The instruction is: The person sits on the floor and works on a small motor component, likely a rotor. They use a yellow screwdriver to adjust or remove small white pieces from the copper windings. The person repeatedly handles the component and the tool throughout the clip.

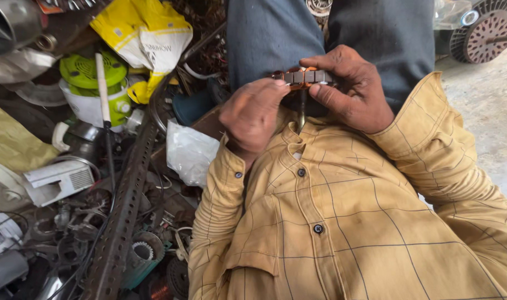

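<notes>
While sitting by a heap of metal scrap [114,222]: gripping a small motor core [304,78] close to the chest, left hand [253,114] closed on one end, right hand [353,89] pinching the other.

Left hand [252,114] and right hand [350,89] raised together, fingers apparently pinching.
</notes>
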